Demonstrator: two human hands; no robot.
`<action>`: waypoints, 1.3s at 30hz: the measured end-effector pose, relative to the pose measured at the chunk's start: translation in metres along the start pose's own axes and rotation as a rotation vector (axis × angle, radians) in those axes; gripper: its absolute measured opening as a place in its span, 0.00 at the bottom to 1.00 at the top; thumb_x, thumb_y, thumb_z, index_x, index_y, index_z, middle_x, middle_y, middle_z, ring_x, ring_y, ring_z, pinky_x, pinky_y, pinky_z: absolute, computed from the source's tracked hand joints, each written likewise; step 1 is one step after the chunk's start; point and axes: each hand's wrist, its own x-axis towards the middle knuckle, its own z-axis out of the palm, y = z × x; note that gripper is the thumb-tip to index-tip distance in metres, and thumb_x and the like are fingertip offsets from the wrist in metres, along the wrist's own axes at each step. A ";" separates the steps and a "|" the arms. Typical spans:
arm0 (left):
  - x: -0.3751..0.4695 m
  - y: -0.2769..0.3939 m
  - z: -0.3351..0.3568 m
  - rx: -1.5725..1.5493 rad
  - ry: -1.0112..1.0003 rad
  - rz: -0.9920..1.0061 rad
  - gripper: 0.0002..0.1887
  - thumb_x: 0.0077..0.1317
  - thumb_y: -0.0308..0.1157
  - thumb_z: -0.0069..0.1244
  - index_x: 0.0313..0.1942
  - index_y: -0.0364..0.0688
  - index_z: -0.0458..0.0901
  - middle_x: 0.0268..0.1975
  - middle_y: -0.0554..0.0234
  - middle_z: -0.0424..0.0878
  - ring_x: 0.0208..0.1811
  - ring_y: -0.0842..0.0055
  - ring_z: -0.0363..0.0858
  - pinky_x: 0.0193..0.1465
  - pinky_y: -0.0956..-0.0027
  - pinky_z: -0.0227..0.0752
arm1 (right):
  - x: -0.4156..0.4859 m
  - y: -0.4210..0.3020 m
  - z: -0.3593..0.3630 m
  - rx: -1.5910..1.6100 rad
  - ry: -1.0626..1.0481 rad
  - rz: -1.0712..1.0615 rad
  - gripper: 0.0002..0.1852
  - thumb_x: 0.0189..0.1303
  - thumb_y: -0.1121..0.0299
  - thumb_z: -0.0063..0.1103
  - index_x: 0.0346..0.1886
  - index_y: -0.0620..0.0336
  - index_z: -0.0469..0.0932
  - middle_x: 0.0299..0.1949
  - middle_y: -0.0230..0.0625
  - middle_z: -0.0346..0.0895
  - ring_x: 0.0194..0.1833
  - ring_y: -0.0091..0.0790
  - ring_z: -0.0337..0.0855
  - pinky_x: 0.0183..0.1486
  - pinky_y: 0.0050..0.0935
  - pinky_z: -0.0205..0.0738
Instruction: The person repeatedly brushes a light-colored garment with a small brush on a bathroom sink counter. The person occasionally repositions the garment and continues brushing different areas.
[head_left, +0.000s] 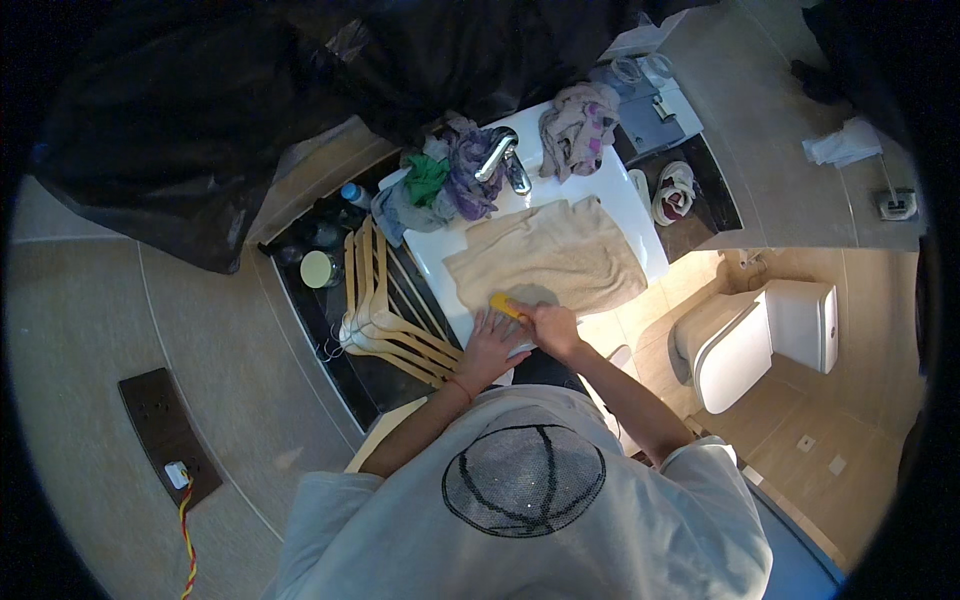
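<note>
A wet beige cloth (555, 255) lies spread over the white washbasin (429, 264), draping across the bowl. My right hand (553, 330) grips a small yellow object (504, 304), rounded at the end, against the cloth's near edge; whether it is a bar of soap or a brush cannot be told. Just left of it, my left hand (487, 349) rests palm down with fingers apart at the basin's near rim, holding nothing. Above the cloth stands a chrome faucet (504, 161).
Wooden hangers (375, 319) lie on the black counter left, near a jar with a pale lid (318, 270) and a blue-capped bottle (355, 195). Purple and green wet cloths (469, 165) and a patterned cloth (581, 127) flank the faucet. Right are a white sneaker (673, 193) and a toilet (739, 352).
</note>
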 end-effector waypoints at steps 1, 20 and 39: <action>-0.002 -0.002 0.000 -0.014 0.009 -0.017 0.29 0.63 0.52 0.51 0.63 0.52 0.73 0.66 0.52 0.68 0.70 0.45 0.58 0.70 0.37 0.50 | 0.007 0.004 0.003 -0.102 -0.048 0.034 0.21 0.64 0.60 0.51 0.61 0.32 0.74 0.29 0.44 0.81 0.30 0.47 0.84 0.31 0.47 0.76; -0.005 -0.003 0.009 0.075 0.214 -0.009 0.30 0.59 0.56 0.56 0.52 0.42 0.80 0.60 0.54 0.75 0.62 0.54 0.72 0.66 0.49 0.64 | 0.033 0.090 -0.083 -0.174 0.144 0.255 0.13 0.63 0.63 0.51 0.29 0.59 0.82 0.26 0.42 0.82 0.27 0.43 0.84 0.27 0.41 0.77; -0.008 -0.006 0.018 0.045 0.271 -0.014 0.31 0.56 0.56 0.59 0.49 0.39 0.83 0.58 0.54 0.78 0.62 0.51 0.72 0.65 0.47 0.65 | -0.006 0.049 -0.035 -0.075 0.027 0.091 0.12 0.57 0.56 0.59 0.33 0.51 0.85 0.25 0.43 0.82 0.27 0.47 0.84 0.29 0.45 0.76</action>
